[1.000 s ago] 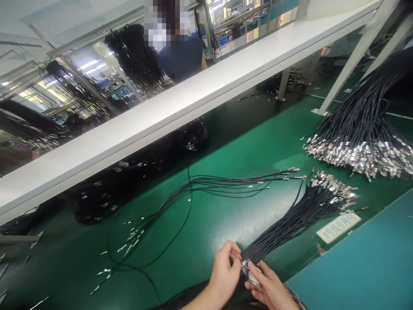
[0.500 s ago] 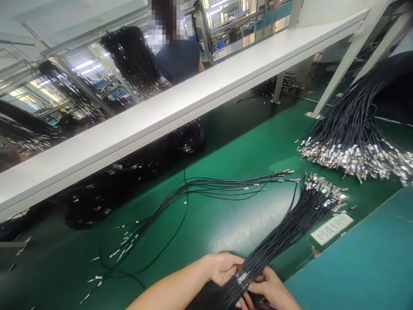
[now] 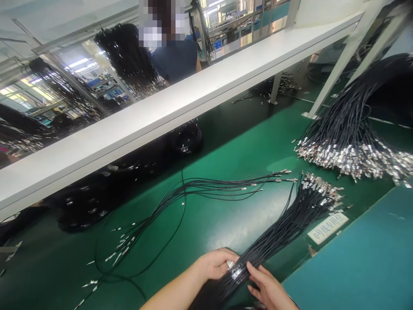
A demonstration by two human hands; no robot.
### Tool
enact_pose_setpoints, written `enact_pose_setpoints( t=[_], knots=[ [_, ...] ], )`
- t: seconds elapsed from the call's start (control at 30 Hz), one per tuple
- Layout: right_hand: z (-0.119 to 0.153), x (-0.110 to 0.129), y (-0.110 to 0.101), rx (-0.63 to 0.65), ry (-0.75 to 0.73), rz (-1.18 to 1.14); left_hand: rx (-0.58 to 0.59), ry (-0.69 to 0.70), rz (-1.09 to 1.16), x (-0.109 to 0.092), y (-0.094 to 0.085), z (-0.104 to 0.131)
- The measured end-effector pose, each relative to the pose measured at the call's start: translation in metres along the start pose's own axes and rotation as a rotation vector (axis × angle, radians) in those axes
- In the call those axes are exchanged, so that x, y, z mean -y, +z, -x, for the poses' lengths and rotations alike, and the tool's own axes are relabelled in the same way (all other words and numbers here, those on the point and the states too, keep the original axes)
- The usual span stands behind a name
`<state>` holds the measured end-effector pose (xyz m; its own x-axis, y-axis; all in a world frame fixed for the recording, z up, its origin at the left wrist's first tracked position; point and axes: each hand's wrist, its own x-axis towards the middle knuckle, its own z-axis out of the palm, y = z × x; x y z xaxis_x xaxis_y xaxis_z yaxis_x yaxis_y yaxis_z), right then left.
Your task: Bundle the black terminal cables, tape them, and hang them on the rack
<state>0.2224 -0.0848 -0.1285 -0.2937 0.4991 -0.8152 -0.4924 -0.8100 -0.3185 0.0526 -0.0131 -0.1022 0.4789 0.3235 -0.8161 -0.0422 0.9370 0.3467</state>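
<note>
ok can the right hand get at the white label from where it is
Probably yes: the right hand touches the black cable bundle on the side where the white label lies, and little but green surface separates them. It would likely have to leave the bundle.

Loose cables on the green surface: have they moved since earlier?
No. Against the white label, the loose cables lie as before; the camera's view shifted.

2 bare hands [image 3: 217, 263], bare left forearm [image 3: 180, 286], slender fingers [image 3: 255, 272]
</note>
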Motion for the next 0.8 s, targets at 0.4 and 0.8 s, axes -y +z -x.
enact_pose_setpoints(
  t=[0.4, 0.8],
  knots=[
    [0.035, 0.034, 0.028, 0.101, 0.063, -0.091, -0.371, 0.267, -1.055, -0.026, 0.050, 0.049],
    [0.035, 0.022, 0.036, -0.071, -0.032, 0.191, -0.279, 0.547, -0.548, 0.031, 0.023, 0.043]
  ],
)
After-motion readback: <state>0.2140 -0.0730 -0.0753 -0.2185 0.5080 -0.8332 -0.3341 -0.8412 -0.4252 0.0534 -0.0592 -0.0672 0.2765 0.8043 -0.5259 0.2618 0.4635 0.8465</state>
